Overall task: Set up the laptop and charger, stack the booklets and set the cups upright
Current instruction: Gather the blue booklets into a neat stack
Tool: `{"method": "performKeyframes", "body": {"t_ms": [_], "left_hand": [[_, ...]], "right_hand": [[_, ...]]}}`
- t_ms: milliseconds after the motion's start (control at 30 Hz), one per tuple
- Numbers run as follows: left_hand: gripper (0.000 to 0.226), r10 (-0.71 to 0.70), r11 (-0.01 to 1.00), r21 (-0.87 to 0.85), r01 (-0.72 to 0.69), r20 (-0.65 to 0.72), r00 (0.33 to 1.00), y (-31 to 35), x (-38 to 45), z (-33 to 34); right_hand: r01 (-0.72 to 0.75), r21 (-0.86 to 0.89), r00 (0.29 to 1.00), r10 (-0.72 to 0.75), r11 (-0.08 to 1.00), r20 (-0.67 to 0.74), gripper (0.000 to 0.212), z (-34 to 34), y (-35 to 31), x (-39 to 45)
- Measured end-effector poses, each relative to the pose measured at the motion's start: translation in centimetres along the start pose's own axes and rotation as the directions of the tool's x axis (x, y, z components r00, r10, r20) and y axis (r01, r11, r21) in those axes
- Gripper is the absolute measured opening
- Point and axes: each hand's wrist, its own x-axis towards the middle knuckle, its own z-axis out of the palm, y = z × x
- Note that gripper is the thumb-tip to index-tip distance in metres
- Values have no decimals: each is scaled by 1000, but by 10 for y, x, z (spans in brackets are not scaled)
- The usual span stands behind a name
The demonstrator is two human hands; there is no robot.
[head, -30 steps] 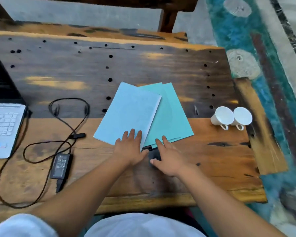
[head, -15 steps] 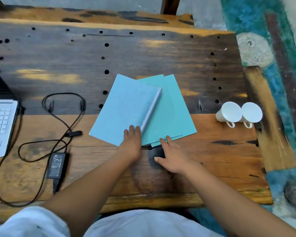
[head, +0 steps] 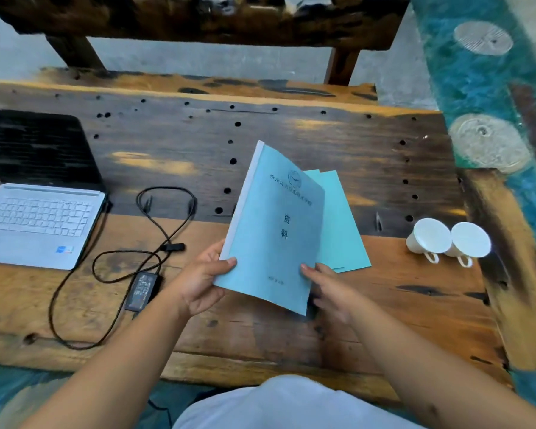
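While pinching booklet (head: 273, 230) (left grip (head: 198, 283))

You face a worn wooden surface (head: 291, 140) with dark holes; teal patterned floor (head: 483, 85) on your right.

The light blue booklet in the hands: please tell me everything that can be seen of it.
The light blue booklet looks like paper, with a white spine strip along its left edge. Its front cover faces the camera, showing dark printed characters and a round emblem near the top. It is raised and tilted above the wooden table. The left hand pinches its lower left corner; the right hand touches its lower right edge.
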Motion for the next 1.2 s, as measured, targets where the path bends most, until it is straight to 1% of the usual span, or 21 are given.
{"method": "performKeyframes", "body": {"t_ms": [67, 100, 167, 233, 300, 333, 367, 467, 533, 600, 633, 667, 700, 733, 800, 867, 933, 1033, 1100, 1133, 1200], "left_hand": [[48, -12, 998, -60, 9, -42, 999, -17, -12, -8], [48, -16, 997, -73, 11, -66, 998, -24, -17, -11], [46, -17, 999, -50, 11, -117, 993, -36, -24, -20], [44, -9, 996, 87, 27, -202, 979, -48, -28, -28], [43, 9, 960, 266, 83, -326, 945, -64, -30, -37], [43, 17, 945, 308, 107, -377, 926, -73, -31, -40], [44, 22, 939, 320, 124, -416, 909, -82, -32, -44], [43, 14, 948, 284, 145, -491, 871, -100, -36, -54], [40, -18, 967, 208, 147, -518, 855, -106, -39, -63], [38, -69, 978, 129, 162, -531, 844, -107, -42, -72], [37, -89, 974, 129, 187, -542, 836, -106, -43, -76], [36, -100, 958, 169, 232, -562, 821, -104, -43, -81], [34, -98, 928, 239, 286, -585, 805, -101, -42, -87], [31, -78, 885, 324, 333, -603, 794, -98, -41, -92], [23, 22, 768, 509, 388, -627, 779, -93, -40, -101], [27, 176, 569, 703, 427, -611, 772, -89, -39, -108], [44, 269, 342, 842, 418, -514, 815, -85, -37, -110], [66, 280, -8, 943, 334, -318, 906, -85, -27, -102], [74, 231, -210, 939, 272, -222, 947, -88, -15, -95], [79, 196, -279, 929, 245, -195, 961, -90, -7, -91], [92, 127, -373, 905, 205, -169, 977, -93, 8, -86]], "right_hand": [[-11, 218, 989, -22, 976, 149, 48, 1, 3, -9], [-8, 266, 983, -41, 964, 178, 44, 2, 5, -14], [49, 271, 982, -96, 961, 165, 38, 5, 10, -23], [144, 166, 977, -167, 975, 134, 35, 8, 14, -28], [194, -48, 978, -190, 980, 90, 31, 17, 19, -29], [193, -130, 981, -187, 973, 54, 30, 23, 23, -27], [187, -165, 982, -187, 968, 17, 28, 28, 28, -24], [153, -184, 983, -169, 971, -75, 28, 42, 41, -16], [90, -193, 991, -108, 977, -85, 24, 47, 47, -12], [36, -222, 995, -55, 974, -79, 16, 50, 53, -8], [27, -279, 992, -60, 960, -111, 8, 49, 55, -6], [13, -366, 979, -86, 931, -184, 4, 48, 55, -6], [-13, -454, 952, -128, 891, -279, 7, 45, 55, -5], [-46, -505, 918, -163, 862, -362, 9, 41, 55, -4], [-73, -494, 885, -172, 866, -432, 18, 32, 53, -4], [-80, -454, 882, -149, 887, -447, 26, 24, 49, -2], [-91, -453, 876, -145, 887, -460, 28, 17, 43, 1], [-99, -497, 868, -169, 862, -466, 32, 3, 31, 10], [-122, -560, 864, -189, 820, -466, 44, -6, 23, 19], [-141, -595, 862, -198, 791, -467, 51, -10, 18, 23], [-172, -669, 859, -222, 723, -461, 59, -16, 7, 33]]}}
